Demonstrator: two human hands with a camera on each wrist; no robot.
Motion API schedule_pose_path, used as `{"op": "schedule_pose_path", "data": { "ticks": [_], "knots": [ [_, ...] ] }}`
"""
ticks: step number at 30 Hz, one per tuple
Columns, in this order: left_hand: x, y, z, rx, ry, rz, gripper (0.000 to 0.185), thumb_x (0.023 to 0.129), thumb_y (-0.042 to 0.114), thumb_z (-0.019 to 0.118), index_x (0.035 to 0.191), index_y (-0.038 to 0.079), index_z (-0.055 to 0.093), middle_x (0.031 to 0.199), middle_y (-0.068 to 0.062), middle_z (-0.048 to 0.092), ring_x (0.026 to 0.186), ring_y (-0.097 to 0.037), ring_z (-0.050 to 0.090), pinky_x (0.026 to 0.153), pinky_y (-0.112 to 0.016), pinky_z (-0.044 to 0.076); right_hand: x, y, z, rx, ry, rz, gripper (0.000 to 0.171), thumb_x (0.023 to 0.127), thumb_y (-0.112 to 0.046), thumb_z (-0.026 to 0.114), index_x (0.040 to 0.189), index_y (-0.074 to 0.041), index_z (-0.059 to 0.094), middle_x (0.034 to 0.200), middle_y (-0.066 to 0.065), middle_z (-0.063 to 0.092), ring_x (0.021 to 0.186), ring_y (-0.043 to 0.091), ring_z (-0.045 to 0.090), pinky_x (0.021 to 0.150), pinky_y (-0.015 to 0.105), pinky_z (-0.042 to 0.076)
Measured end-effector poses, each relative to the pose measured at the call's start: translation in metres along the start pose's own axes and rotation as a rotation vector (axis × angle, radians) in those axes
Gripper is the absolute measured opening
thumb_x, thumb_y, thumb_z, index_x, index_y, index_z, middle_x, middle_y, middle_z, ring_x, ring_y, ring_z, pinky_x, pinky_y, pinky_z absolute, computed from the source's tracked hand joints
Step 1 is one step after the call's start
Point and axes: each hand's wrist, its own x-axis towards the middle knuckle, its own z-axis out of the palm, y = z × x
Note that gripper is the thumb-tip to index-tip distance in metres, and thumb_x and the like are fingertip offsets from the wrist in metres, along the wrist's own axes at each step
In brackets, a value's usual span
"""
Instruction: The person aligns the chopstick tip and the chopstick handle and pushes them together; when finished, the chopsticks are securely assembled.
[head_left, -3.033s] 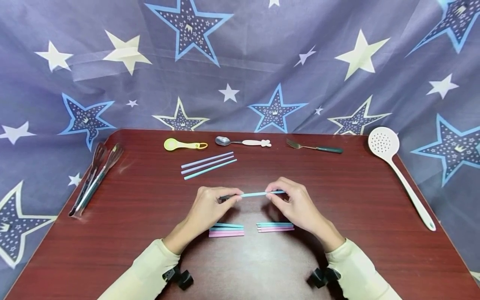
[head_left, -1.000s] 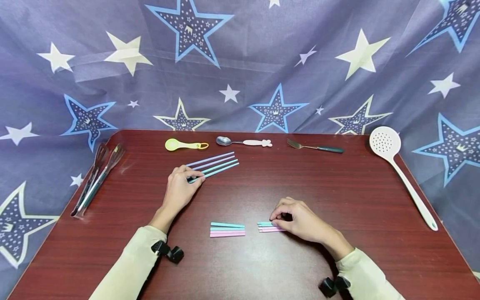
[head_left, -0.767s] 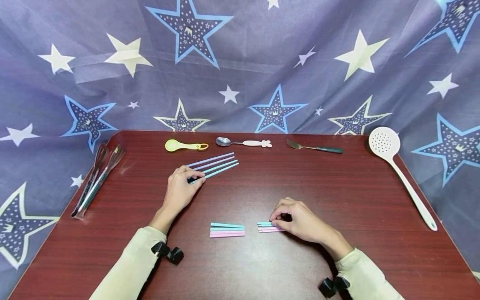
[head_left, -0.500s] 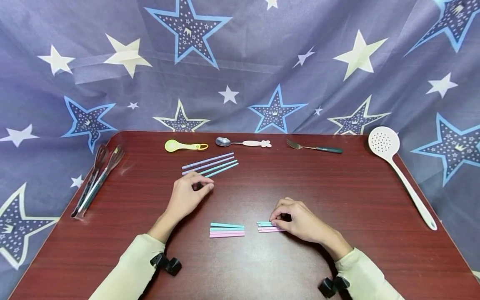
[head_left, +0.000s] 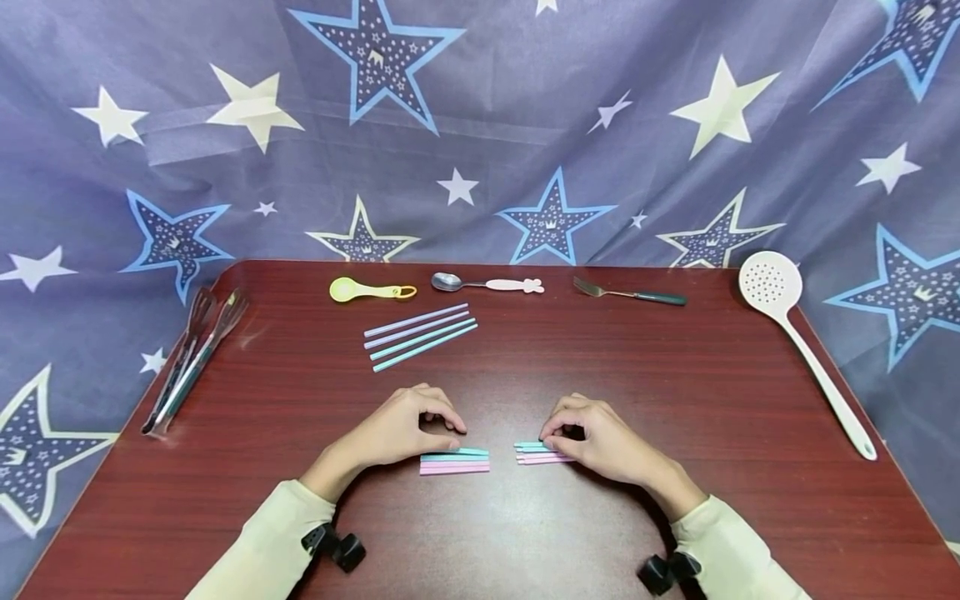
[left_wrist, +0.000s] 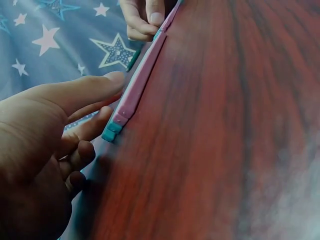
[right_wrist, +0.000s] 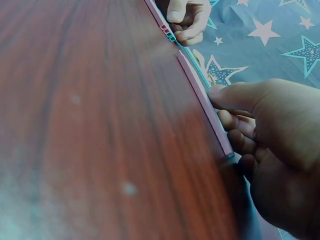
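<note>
The left hand point(head_left: 393, 433) was curled over the left stack of short teal and pink sticks point(head_left: 454, 461), fingertips touching its top; at three o'clock, the right stack point(head_left: 534, 453) was pinched by the right hand point(head_left: 600, 437); both were laid near-centre on a dark red table point(head_left: 675, 400); star-printed cloth point(head_left: 480, 133) was hung behind.

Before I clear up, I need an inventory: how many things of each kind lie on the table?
Long straws: 4
Short straw bundles: 2
Spoons: 2
Fork: 1
Skimmer: 1
Tongs: 1 pair
Total: 11
</note>
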Motion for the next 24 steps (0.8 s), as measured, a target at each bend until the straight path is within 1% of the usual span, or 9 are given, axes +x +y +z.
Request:
{"op": "schedule_pose_path", "data": {
  "ticks": [5,12,18,20,24],
  "knots": [
    [0.0002,-0.0007,0.001,0.024,-0.01,0.008,0.015,0.086,0.031,0.085,0.1,0.035,0.079,0.098,0.021,0.07,0.097,-0.002,0.057,0.085,-0.026,0.046,0.0002,-0.0006,-0.0004,0.0,0.007,0.0,0.013,0.089,-0.007,0.078,0.089,-0.02,0.079,0.086,-0.014,0.068,0.083,0.004,0.06,0.074,0.024,0.05],
    [0.0017,-0.0028,0.0034,0.037,0.03,0.015,0.01,0.087,0.029,0.084,0.096,0.034,0.08,0.094,0.021,0.069,0.094,-0.001,0.057,0.082,-0.023,0.047,-0.0002,-0.0003,0.0005,-0.005,0.017,0.002,0.011,0.09,-0.007,0.078,0.09,-0.018,0.079,0.087,-0.012,0.068,0.082,0.0,0.059,0.073,0.024,0.051],
    [0.0022,-0.0025,0.0045,0.035,0.05,0.041,0.01,0.085,0.029,0.086,0.093,0.033,0.081,0.092,0.02,0.07,0.092,-0.002,0.059,0.08,-0.024,0.047,-0.0003,0.0002,0.0002,-0.003,0.024,-0.002,0.01,0.088,-0.008,0.08,0.09,-0.017,0.08,0.088,-0.013,0.068,0.082,0.006,0.061,0.072,0.023,0.05],
    [0.0022,-0.0024,0.0044,0.03,0.06,0.045,0.009,0.085,0.027,0.086,0.091,0.032,0.081,0.09,0.019,0.069,0.091,-0.003,0.059,0.079,-0.024,0.047,0.0003,0.0008,0.0008,-0.004,0.034,-0.008,0.01,0.088,-0.008,0.081,0.09,-0.017,0.08,0.087,-0.012,0.068,0.082,0.006,0.061,0.072,0.023,0.05],
    [0.0025,-0.002,0.0037,0.035,0.075,0.04,0.004,0.087,0.029,0.084,0.09,0.03,0.082,0.089,0.02,0.069,0.091,-0.003,0.059,0.078,-0.024,0.047,0.0018,0.0023,0.0022,-0.011,0.056,-0.015,0.01,0.087,-0.006,0.08,0.09,-0.016,0.08,0.086,-0.01,0.068,0.083,0.006,0.061,0.073,0.023,0.051]
  ]
}}
